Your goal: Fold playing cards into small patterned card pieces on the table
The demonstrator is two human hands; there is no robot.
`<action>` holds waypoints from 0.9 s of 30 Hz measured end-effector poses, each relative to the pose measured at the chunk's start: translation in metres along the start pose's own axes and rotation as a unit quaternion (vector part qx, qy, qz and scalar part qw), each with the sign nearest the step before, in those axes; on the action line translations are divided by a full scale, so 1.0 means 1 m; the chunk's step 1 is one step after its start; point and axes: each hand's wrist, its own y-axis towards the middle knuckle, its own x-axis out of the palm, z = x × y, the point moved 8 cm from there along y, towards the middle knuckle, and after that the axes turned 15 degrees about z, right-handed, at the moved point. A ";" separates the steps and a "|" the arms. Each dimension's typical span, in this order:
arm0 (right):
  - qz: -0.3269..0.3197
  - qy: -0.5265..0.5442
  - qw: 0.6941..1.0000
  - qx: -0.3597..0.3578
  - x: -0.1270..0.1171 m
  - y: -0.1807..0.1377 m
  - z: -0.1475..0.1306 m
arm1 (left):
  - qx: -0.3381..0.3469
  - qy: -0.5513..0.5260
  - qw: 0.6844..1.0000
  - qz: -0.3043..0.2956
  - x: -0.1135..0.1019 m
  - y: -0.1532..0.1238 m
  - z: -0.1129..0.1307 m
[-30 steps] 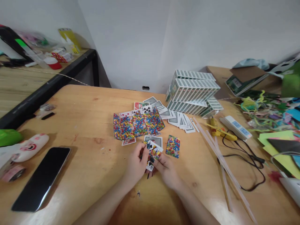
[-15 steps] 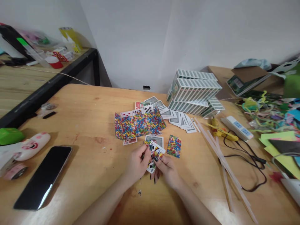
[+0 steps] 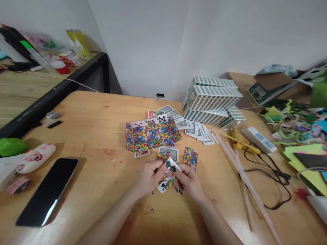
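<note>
My left hand and my right hand meet over the table, both pinching a playing card that shows a black queen. Colourful patterned paper shows at the card's edges, partly hidden by my fingers. Just beyond my hands a grey-backed card lies flat. To the right rests a card covered in the bright pattern. Behind them stands a folded strip of joined cards in the same pattern, with several card faces showing along its top edge. A red-faced card pokes out below the strip.
Grey-backed cards lie fanned near stacked card boxes. At right are a yellow glue gun, a power strip, a black cable and long translucent sticks. A phone lies at left, near a white toy.
My right hand has shifted slightly right and up, its thumb now close to my left thumb at the card's top edge. The queen card has tilted and more of it is covered.
</note>
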 end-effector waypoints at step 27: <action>0.106 -0.045 0.989 -0.092 -0.026 0.003 -0.021 | -0.071 -0.104 0.992 0.023 0.002 -0.001 -0.003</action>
